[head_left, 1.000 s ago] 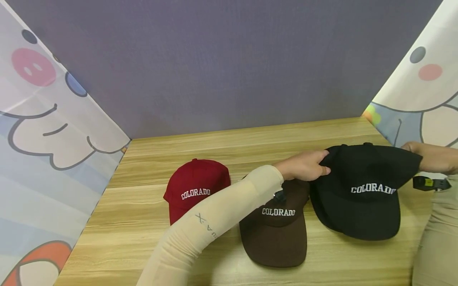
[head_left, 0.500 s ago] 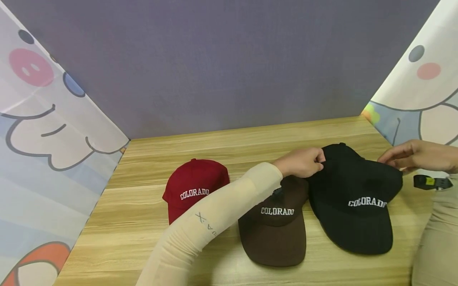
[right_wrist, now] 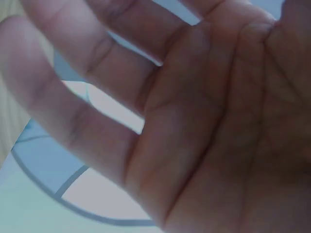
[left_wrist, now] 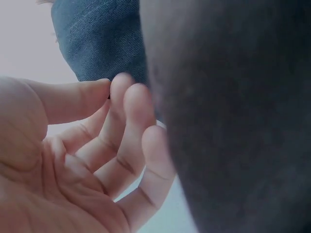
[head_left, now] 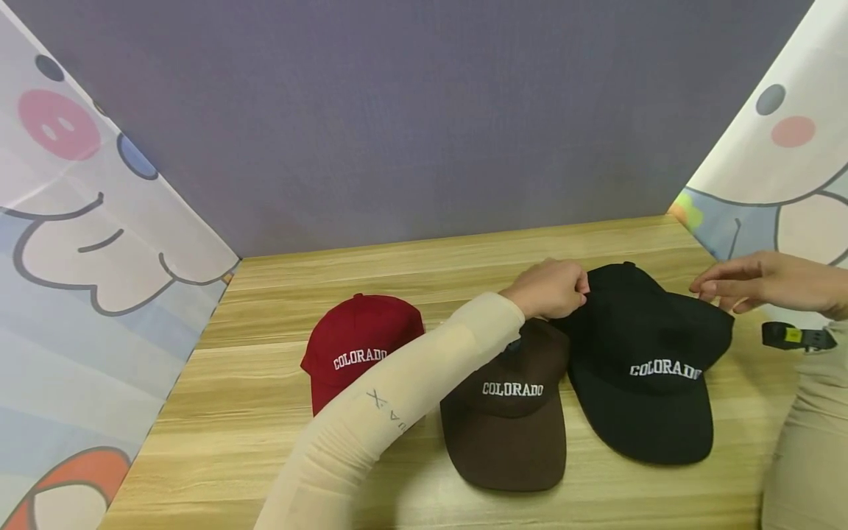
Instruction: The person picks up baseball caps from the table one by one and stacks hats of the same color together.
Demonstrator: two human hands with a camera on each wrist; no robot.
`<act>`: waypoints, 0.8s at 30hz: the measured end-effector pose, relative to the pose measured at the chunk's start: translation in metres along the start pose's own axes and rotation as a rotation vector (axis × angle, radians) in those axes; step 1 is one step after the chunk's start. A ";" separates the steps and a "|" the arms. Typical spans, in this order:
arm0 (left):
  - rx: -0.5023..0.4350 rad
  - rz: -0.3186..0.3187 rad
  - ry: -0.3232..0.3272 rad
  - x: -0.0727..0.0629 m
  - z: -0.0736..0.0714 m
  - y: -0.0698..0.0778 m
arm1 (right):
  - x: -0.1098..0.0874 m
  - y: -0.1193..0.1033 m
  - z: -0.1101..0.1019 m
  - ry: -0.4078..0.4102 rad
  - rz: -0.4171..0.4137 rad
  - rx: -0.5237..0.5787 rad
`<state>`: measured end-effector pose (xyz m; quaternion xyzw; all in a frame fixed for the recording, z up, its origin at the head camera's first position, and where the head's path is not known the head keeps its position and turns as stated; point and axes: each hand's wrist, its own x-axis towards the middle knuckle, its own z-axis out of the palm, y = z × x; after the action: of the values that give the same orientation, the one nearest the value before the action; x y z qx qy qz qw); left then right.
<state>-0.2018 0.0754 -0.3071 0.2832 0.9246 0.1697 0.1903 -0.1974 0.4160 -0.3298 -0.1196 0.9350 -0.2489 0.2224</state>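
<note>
A black baseball cap [head_left: 639,331] with white COLORADO lettering lies at the right of the head view, brim toward the person. My left hand [head_left: 550,288] pinches its left edge between thumb and fingers; the left wrist view shows the thumb and fingertips meeting on the dark cloth [left_wrist: 104,43]. My right hand [head_left: 771,283] is beside the cap's right side, fingers loosely extended; in the right wrist view its spread fingers and palm [right_wrist: 209,111] hold nothing. A brown COLORADO cap [head_left: 506,442] lies directly left of the black one, its crown partly behind my left wrist.
A dark red COLORADO cap [head_left: 361,331] sits farther left, its brim partly hidden by my left sleeve [head_left: 391,412]. All the caps are on a wood-grain table [head_left: 225,412]. A grey panel [head_left: 424,125] closes the back, with cartoon-printed sheets [head_left: 59,221] at both sides.
The black cap has come down and shifted left, its right side sagging. My right hand has let go of its right edge. My left hand has moved slightly left, keeping its pinch.
</note>
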 end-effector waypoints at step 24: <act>-0.072 0.013 -0.158 0.007 0.000 -0.013 | 0.016 -0.045 0.016 0.043 -0.157 -0.052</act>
<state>-0.2130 0.0689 -0.3145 0.2947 0.8982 0.1812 0.2714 -0.1990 0.3654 -0.3245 -0.1931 0.9334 -0.2438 0.1791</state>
